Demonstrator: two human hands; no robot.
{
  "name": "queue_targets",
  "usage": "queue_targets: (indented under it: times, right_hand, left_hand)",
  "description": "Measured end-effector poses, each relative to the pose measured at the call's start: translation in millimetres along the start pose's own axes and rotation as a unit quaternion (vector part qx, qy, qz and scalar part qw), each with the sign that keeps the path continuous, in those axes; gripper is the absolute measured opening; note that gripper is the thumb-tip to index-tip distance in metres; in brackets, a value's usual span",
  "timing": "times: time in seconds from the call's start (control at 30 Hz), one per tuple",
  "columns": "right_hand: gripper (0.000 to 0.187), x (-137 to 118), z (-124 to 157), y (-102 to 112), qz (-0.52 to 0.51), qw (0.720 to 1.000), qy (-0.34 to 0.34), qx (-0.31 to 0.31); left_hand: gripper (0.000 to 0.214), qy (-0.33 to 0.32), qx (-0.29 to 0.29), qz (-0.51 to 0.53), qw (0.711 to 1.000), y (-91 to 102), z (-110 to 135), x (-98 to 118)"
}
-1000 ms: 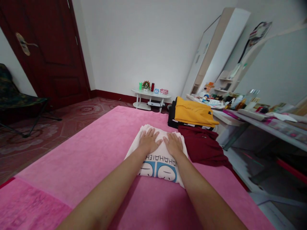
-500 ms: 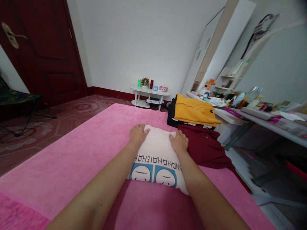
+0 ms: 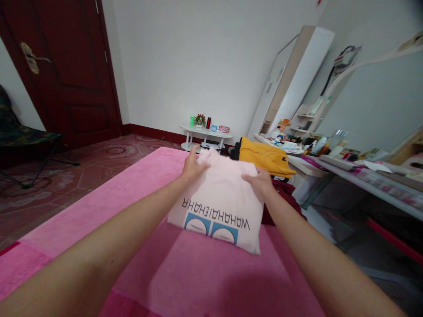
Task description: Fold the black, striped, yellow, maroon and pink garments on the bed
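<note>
A folded white T-shirt (image 3: 224,189) with upside-down black lettering and blue cartoon squares is between my hands, its far edge raised above the pink bedspread (image 3: 139,189). My left hand (image 3: 195,167) grips its far left corner, thumb on top. At the far right corner my right hand (image 3: 259,180) pinches it the same way; the fingers underneath are hidden. Partly behind my right hand and forearm lies a dark red garment (image 3: 286,196). Beyond it, a folded yellow garment (image 3: 264,154) tops a stack of dark clothes.
A dressing table (image 3: 307,165) crowded with bottles and cosmetics runs along the right. Past the bed's far edge stands a small white table (image 3: 206,130) with a plant and cups. A camouflage folding chair (image 3: 29,136) and a dark red door (image 3: 62,66) are at left.
My hands have closed on the white T-shirt's far corners and lifted that edge off the bed. More of the shirt's lettering shows. The camera view has shifted slightly.
</note>
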State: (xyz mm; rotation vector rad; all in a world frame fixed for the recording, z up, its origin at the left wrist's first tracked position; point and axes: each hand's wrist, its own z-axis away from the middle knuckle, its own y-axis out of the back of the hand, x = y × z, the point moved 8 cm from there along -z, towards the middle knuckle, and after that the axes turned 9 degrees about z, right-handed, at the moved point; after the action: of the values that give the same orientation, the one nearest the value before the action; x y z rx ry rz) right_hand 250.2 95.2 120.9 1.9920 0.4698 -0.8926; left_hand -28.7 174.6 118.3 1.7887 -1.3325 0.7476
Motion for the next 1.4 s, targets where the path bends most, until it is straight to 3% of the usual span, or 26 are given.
queue_targets:
  times: [0.1, 0.17, 0.2, 0.23, 0.3, 0.33, 0.4, 0.43, 0.5, 0.57, 0.63, 0.73, 0.83, 0.9, 0.97, 1.07, 1.17, 1.27, 1.33, 1.4]
  right_hand:
    - [0.053, -57, -4, 61, -0.046, 0.980, 0.121, 0.148]
    - [0.051, -80, 9, 82, -0.014, 0.963, 0.182, 0.198]
    - [0.046, -83, 19, 83, 0.005, 0.959, 0.201, 0.200]
    - [0.039, -80, 32, 79, 0.022, 0.958, 0.213, 0.189]
    - [0.028, -55, 62, 56, 0.056, 0.965, 0.216, 0.140]
    - [0.029, -37, 77, 40, 0.071, 0.970, 0.209, 0.105]
    - [0.031, 2, 107, 2, 0.101, 0.975, 0.198, -0.007]
    - [0.033, 17, 121, -14, 0.108, 0.971, 0.206, -0.054]
    - [0.038, 38, 139, -30, 0.107, 0.968, 0.205, -0.093]
    - [0.040, 46, 145, -33, 0.099, 0.971, 0.194, -0.098]
    - [0.038, 47, 145, -31, 0.090, 0.975, 0.179, -0.095]
    - [0.035, 45, 141, -27, 0.073, 0.980, 0.166, -0.082]
    - [0.030, 42, 141, -26, 0.062, 0.980, 0.172, -0.073]
    - [0.025, 41, 144, -25, 0.058, 0.980, 0.178, -0.073]
    - [0.021, 39, 148, -24, 0.058, 0.979, 0.177, -0.078]
    - [0.018, 39, 150, -19, 0.069, 0.983, 0.156, -0.072]
    - [0.032, 35, 139, -15, 0.138, 0.982, 0.101, -0.076]
    - [0.032, 10, 114, -13, 0.213, 0.971, 0.066, -0.087]
    - [0.024, -25, 97, -10, 0.190, 0.973, 0.123, -0.051]
    - [0.030, -54, 85, -11, 0.161, 0.967, 0.200, 0.000]
  left_hand:
    - [0.084, -0.132, 0.051, 0.034, 0.989, 29.3, -27, 78]
    - [0.070, -0.195, 0.046, 0.035, 0.979, 42.4, -26, 109]
    - [0.058, -0.214, 0.037, 0.028, 0.976, 47.2, -19, 114]
    - [0.046, -0.225, 0.025, 0.016, 0.974, 50.7, -7, 110]
    - [0.026, -0.217, -0.020, -0.019, 0.976, 52.1, 27, 83]
    - [0.023, -0.201, -0.067, -0.040, 0.976, 48.1, 47, 61]
    - [0.020, -0.146, -0.214, -0.065, 0.964, 31.7, 90, 11]
    - [0.020, -0.117, -0.253, -0.059, 0.958, 29.1, 108, -10]
    - [0.026, -0.053, -0.278, -0.035, 0.958, 31.5, 131, -42]
    - [0.033, -0.012, -0.283, -0.012, 0.959, 36.1, 136, -55]
    - [0.036, 0.012, -0.293, -0.020, 0.956, 37.8, 131, -54]
    - [0.034, 0.033, -0.279, -0.116, 0.953, 36.1, 115, -41]
    - [0.035, -0.030, -0.217, -0.184, 0.958, 22.3, 107, -7]
    - [0.038, -0.091, -0.195, -0.182, 0.960, 1.8, 114, 16]
    - [0.044, -0.121, -0.225, -0.190, 0.948, -26.2, 131, 27]
    - [0.050, -0.121, -0.286, -0.245, 0.918, -59.6, 158, 20]
    - [0.052, -0.115, -0.302, -0.275, 0.906, -68.9, 171, 12]
    - [0.051, -0.122, -0.301, -0.276, 0.905, -67.2, 172, 11]
    - [0.051, -0.125, -0.293, -0.279, 0.906, -65.1, 170, 13]
    - [0.050, -0.127, -0.289, -0.282, 0.906, -64.3, 170, 14]
